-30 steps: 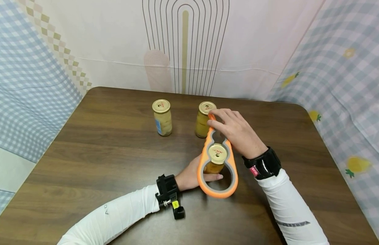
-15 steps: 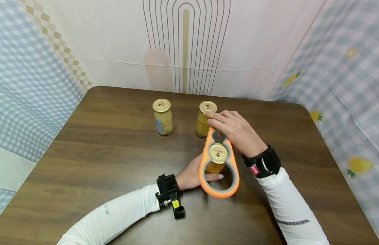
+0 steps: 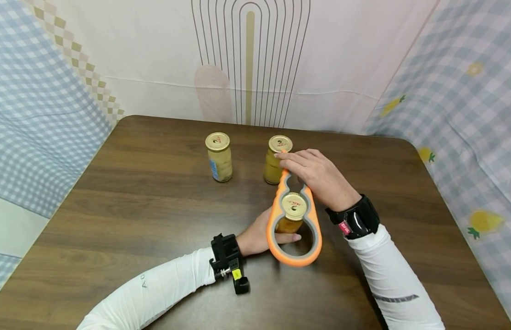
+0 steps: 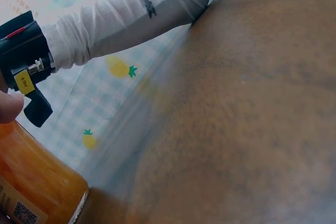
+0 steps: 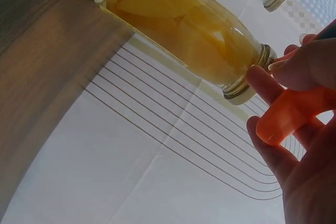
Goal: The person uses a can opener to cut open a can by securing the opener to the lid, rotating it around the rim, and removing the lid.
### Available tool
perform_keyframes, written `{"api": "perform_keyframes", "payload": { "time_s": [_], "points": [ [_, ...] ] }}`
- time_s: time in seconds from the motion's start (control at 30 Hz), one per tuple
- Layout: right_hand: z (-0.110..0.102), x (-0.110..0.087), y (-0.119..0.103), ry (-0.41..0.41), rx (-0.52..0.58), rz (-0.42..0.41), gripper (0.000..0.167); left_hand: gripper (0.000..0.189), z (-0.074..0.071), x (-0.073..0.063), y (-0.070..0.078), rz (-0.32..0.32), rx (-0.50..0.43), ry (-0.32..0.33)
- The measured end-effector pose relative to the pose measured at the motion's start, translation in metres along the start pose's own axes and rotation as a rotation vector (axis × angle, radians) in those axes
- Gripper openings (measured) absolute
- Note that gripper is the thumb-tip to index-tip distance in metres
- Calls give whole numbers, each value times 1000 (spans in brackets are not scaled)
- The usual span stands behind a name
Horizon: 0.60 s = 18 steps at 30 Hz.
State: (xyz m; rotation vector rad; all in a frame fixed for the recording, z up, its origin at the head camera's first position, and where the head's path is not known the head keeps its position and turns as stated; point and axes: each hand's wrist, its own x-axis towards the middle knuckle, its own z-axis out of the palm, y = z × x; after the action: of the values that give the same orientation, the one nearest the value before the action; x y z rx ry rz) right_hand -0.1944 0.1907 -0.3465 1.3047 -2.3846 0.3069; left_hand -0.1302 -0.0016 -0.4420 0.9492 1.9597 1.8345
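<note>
so the left hand (image 3: 261, 231) is gripping a gold-lidded jar (image 3: 294, 207) at the middle of the table (image 3: 156, 206), with its thumb showing through the big loop of an orange opener (image 3: 295, 262). right hand (image 3: 319, 181) fingers are curling round the opener's narrow end, and its middle gap is sitting around the lid. two more jars are standing upright farther back: one (image 3: 273, 168) just by the right fingertips, the other (image 3: 221, 164) off left.
</note>
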Motion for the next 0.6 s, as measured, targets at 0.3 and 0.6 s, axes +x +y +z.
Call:
{"api": "perform_keyframes", "payload": {
  "time_s": [0.3, 0.6],
  "points": [
    [-1, 0, 0, 19, -25, -7, 37, 102, -3, -3, 25, -14, 63, 6],
    [-4, 1, -1, 54, -69, -18, 33, 104, -4, -4, 23, -48, 17, -4]
  ]
}}
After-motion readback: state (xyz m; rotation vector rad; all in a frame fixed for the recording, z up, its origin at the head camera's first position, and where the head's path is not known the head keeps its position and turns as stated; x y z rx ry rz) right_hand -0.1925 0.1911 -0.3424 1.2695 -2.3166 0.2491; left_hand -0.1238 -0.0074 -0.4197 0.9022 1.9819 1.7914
